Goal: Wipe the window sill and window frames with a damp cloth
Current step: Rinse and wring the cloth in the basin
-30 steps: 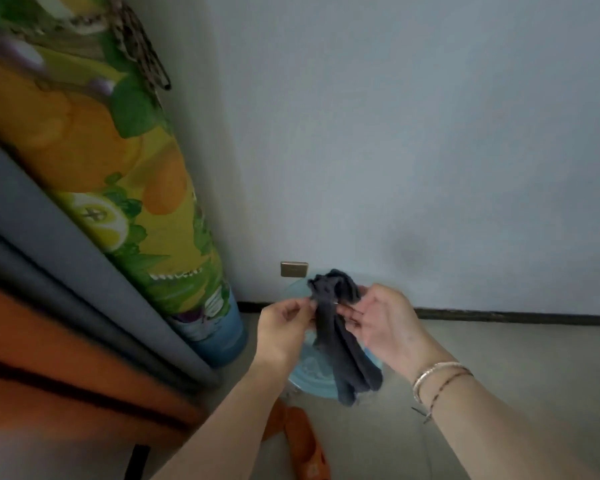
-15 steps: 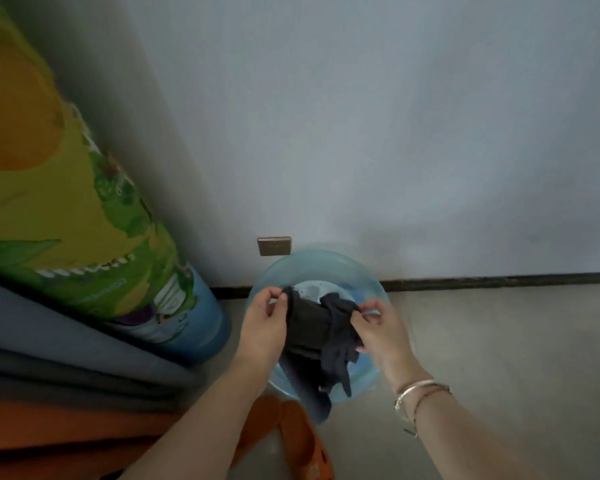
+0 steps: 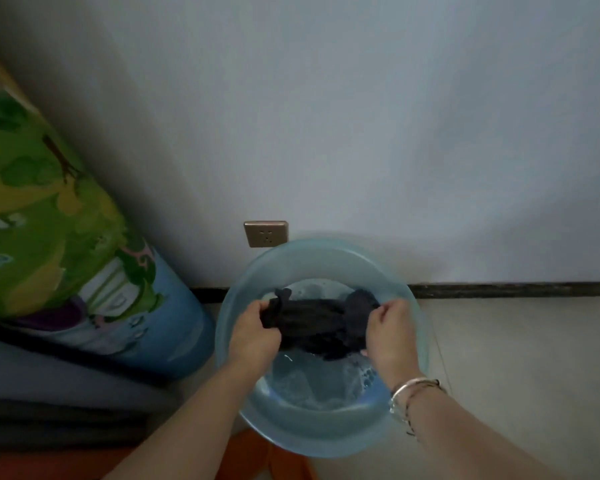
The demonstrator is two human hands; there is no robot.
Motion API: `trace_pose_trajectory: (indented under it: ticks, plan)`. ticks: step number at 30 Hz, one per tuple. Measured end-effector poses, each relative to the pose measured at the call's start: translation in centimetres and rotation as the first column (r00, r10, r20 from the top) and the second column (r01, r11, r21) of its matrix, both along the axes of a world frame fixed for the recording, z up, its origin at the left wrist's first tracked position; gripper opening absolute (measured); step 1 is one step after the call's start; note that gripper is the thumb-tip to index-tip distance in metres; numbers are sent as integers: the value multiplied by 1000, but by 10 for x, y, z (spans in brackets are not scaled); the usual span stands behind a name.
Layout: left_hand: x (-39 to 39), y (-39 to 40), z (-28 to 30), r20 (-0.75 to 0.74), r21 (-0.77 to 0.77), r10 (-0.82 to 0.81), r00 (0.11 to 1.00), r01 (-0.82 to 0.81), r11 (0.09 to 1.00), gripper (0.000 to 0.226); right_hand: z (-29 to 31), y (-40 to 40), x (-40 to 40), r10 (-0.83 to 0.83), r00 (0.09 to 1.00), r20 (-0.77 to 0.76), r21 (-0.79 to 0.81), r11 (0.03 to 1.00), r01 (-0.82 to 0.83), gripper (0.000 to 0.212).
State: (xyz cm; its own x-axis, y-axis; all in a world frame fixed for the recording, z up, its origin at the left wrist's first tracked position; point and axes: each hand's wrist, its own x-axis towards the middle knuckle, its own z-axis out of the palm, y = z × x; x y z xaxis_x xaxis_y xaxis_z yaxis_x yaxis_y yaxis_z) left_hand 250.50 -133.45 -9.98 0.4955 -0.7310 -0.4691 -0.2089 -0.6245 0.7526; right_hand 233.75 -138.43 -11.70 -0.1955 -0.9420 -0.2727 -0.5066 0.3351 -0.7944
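Observation:
A dark grey cloth [image 3: 312,320] is stretched sideways over a light blue plastic basin [image 3: 329,258] holding soapy water. My left hand [image 3: 257,336] grips the cloth's left end with curled fingers. My right hand [image 3: 387,336], with bangles at the wrist, grips the right end. The cloth's lower edge hangs down toward the water. No window sill or window frame is in view.
The basin sits on something orange [image 3: 284,462] by a pale wall with a bronze socket [image 3: 265,233] and a dark skirting strip [image 3: 513,289]. A rolled colourful mat [image 3: 66,258] leans at left above stacked grey padding [image 3: 49,403]. Beige floor [image 3: 516,358] lies right.
My view has tilted down and closer to the basin. Both hands have lowered the cloth from in front of the wall into the basin and pulled it out wider between them.

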Motion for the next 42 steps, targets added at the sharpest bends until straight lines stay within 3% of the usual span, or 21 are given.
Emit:
trace_pose_trajectory:
  ticks: [3, 5, 8, 9, 10, 12, 14, 16, 19, 23, 27, 31, 34, 37, 39, 40, 42]
  plan:
    - [6, 0, -42, -26, -2, 49, 998, -49, 999, 51, -30, -5, 8, 35, 996, -81, -76, 996, -41, 19]
    - [3, 0, -62, -228, -7, 114, 967, -119, 993, 62, -47, -2, 14, 142, 968, -209, 34, 990, -138, 38]
    - [-3, -1, -82, -396, 35, 198, 896, -201, 979, 54, -70, 6, 29, 392, 821, -414, 268, 915, -301, 50]
    - [-4, -3, -88, -450, 66, 225, 864, -220, 973, 57, -76, 7, 34, 448, 798, -404, 322, 886, -334, 47]
    - [-6, -5, -90, -527, 112, 255, 811, -231, 967, 59, -82, 8, 39, 453, 836, -309, 344, 873, -346, 41]
    - [-10, -9, -92, -664, 159, 279, 693, -234, 959, 55, -80, 8, 51, 345, 937, 48, 330, 880, -341, 24]
    - [-15, -12, -88, -722, 175, 306, 620, -264, 949, 39, -68, 16, 64, 263, 924, 276, 236, 914, -331, 19]
    - [-17, -14, -89, -785, 204, 337, 520, -297, 933, 35, -50, 25, 72, 255, 906, 338, 133, 940, -314, 26]
    - [-16, -18, -90, -793, 212, 373, 482, -356, 910, 39, -37, 36, 71, 393, 900, 191, -1, 917, -400, 37]
    - [-21, -32, -94, -664, 268, 502, 555, -450, 852, 12, -49, 24, 69, 484, 873, -51, 12, 875, -484, 32]
    - [-26, -34, -105, -522, 285, 427, 738, -321, 903, 23, -72, 11, 66, 471, 868, -157, 53, 882, -468, 22]
    - [-24, -27, -109, -167, 186, 386, 907, -356, 916, 23, -88, 6, 53, 410, 755, -512, 32, 888, -460, 23]
    - [-24, -18, -98, -30, 95, 378, 925, -374, 923, 16, -90, -2, 39, 270, 688, -673, 19, 937, -349, 28]
    - [-26, -12, -97, 25, 69, 324, 946, -325, 943, 31, -91, -4, 29, 277, 596, -754, 75, 937, -341, 33]
    - [-28, -13, -103, -60, 99, 327, 943, -320, 942, 35, -93, -3, 32, 359, 610, -707, 155, 919, -361, 34]
    - [-30, -15, -105, -140, 107, 328, 934, -315, 943, 30, -94, -1, 37, 412, 678, -608, 181, 904, -386, 33]
    - [-32, -18, -112, -337, 160, 333, 881, -295, 942, 37, -91, 3, 52, 416, 890, -188, 185, 905, -384, 24]
